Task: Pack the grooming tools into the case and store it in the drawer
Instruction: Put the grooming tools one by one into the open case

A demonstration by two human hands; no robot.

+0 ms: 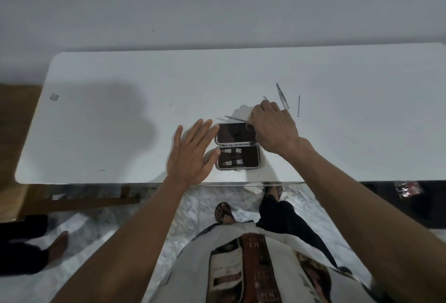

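A small dark grooming case [237, 146] lies open near the front edge of the white table [120, 114]. Two nail clippers [231, 156] sit strapped in its near half; the far half looks empty. My left hand [193, 155] rests flat with spread fingers against the case's left side. My right hand [274, 128] hovers over the case's far right corner, fingers pinched on a thin metal tool [235, 118] whose tip points left. Tweezers [282, 96] and a slim metal pick [298, 105] lie on the table just beyond that hand.
The table backs onto a plain wall. A wooden frame [79, 200] stands below the table's left end. A person's bare foot [58, 246] is on the marble floor at the left. My own sandalled feet are under the table's front edge.
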